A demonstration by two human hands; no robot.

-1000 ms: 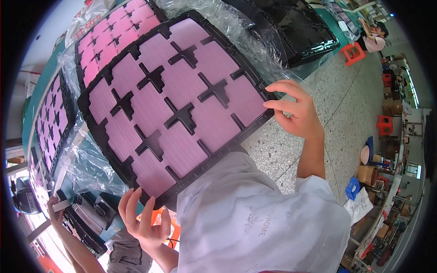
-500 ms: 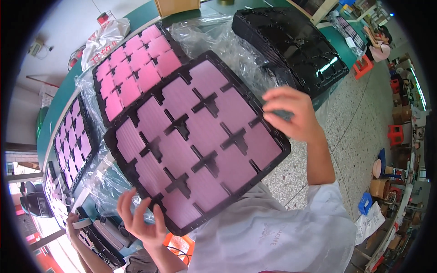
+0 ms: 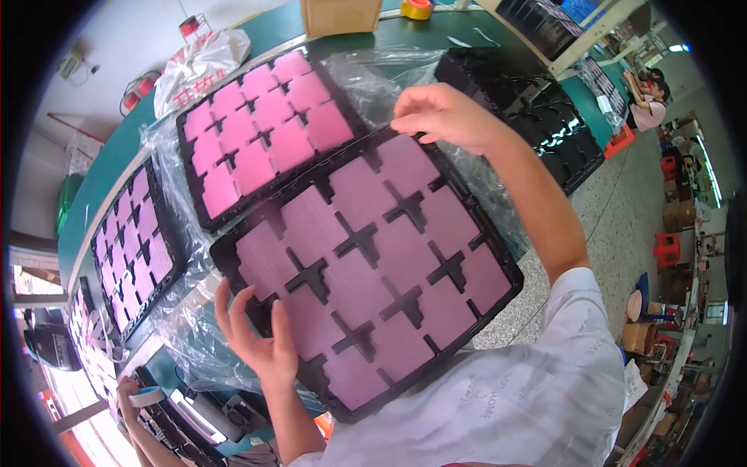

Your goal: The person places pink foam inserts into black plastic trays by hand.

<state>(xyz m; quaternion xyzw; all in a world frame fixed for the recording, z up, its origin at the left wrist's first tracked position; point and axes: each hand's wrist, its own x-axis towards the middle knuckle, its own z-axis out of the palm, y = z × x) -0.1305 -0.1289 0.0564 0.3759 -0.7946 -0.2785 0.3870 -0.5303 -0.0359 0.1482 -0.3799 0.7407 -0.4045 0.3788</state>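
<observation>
A black plastic tray (image 3: 359, 336) with pinkish-purple pieces (image 3: 350, 276) between cross-shaped black dividers lies tilted in front of me. My left hand (image 3: 264, 335) is at its left edge, thumb and fingers spread apart, with nothing visible in them. My right hand (image 3: 447, 121) reaches over the tray's far corner. Its thumb and fingertips are drawn together by the rim; whether something thin is pinched there I cannot make out. Just beyond, a second black tray with brighter pink pieces (image 3: 268, 128) lies on clear plastic film (image 3: 381, 78).
Another pink-filled tray (image 3: 136, 241) lies at the left of the green table (image 3: 109, 183). Black trays (image 3: 537, 117) are stacked at the far right. A cardboard box (image 3: 341, 17) and yellow tape (image 3: 417, 8) stand at the back. Another person's hand (image 3: 128, 389) is at lower left.
My right hand has moved from the tray's right edge to its far corner, and its fingers have closed together. The tray appears slightly lower and further right in the view.
</observation>
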